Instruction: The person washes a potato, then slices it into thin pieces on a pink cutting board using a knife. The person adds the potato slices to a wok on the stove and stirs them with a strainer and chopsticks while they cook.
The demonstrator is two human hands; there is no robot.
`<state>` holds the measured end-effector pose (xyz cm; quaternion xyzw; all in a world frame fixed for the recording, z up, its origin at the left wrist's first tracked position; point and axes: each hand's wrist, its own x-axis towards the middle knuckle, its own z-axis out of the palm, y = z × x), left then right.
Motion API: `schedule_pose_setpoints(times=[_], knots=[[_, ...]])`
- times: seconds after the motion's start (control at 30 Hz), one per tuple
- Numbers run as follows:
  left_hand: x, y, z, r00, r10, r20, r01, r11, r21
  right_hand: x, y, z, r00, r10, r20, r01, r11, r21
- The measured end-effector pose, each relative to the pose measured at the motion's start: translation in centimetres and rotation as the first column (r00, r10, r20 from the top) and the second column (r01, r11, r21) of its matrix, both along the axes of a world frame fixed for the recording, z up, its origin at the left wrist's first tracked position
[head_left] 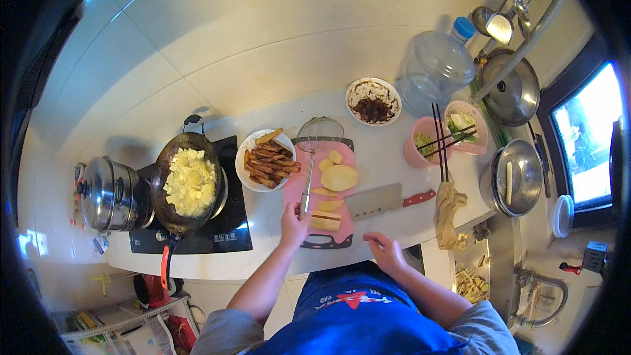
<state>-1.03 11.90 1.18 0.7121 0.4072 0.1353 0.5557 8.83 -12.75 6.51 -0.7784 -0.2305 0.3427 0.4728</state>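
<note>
My left hand (294,225) is closed round the handle of a wire skimmer (322,130), whose mesh head rests over the far end of a pink cutting board (294,192). On the board lie a halved potato (339,177), smaller potato slices (330,205) and a pale block (325,221) with brownish edges, close to my left hand. My right hand (386,252) hovers by the counter's front edge, holding nothing, its fingers loosely apart. Beyond it, a cleaver (374,202) with a red handle lies partly on the board.
At left, a wok (158,187) of pale yellow chunks sits on a black cooktop (233,223), beside a steel pot (108,190). A plate of browned strips (269,161) and a bowl (373,100) stand behind. Right are pink containers (420,151), chopsticks (442,144), steel bowls (526,177) and a sink (503,269).
</note>
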Motion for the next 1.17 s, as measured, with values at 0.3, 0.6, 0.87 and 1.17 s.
schedule_pose_setpoints(times=[0.3,0.6,0.87,1.17], knots=[[5.0,-5.7,2.9,0.946,-0.020,0.323,0.174,0.874,-0.454,2.1,10.5,3.4,0.725,-0.200,-0.659,0.267,0.964,0.002],[-3.4,-4.9,-2.1,0.998,0.065,-0.017,-0.063,0.994,0.090,16.7,5.3,-6.1,0.933,0.024,0.358,0.104,0.937,-0.332],[-9.2,-8.0,-1.4,0.942,0.259,-0.213,-0.200,0.944,0.264,20.2,6.6,-9.9,0.643,0.063,0.763,0.152,0.966,-0.207],[-2.2,-6.1,-0.6,0.966,-0.138,-0.220,0.246,0.759,0.602,17.4,-5.7,-5.1,0.747,0.487,0.454,-0.310,0.858,-0.410]])
